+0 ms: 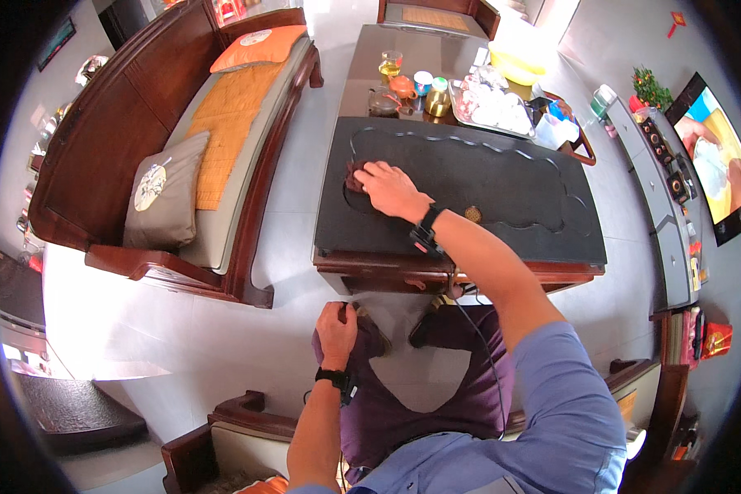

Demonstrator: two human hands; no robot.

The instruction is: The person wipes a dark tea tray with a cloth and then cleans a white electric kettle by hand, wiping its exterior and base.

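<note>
My right hand (388, 187) presses a dark reddish-brown cloth (357, 176) onto the left part of a black tea tray (420, 185), which has a wavy groove around its surface. A round brass-coloured drain cover (473, 214) is set in the tray near my right forearm. My left hand (336, 333) rests on my left knee, thumb apart from the fingers, and no object shows in it. Its fingertips are partly hidden.
Beyond the tray stand an orange teapot (402, 87), a glass teapot (383, 102), a brass-coloured jar (437, 102) and a metal tray of white cups (494, 111). A wooden sofa (129, 105) is on the left. A cable (485, 339) hangs past my right knee.
</note>
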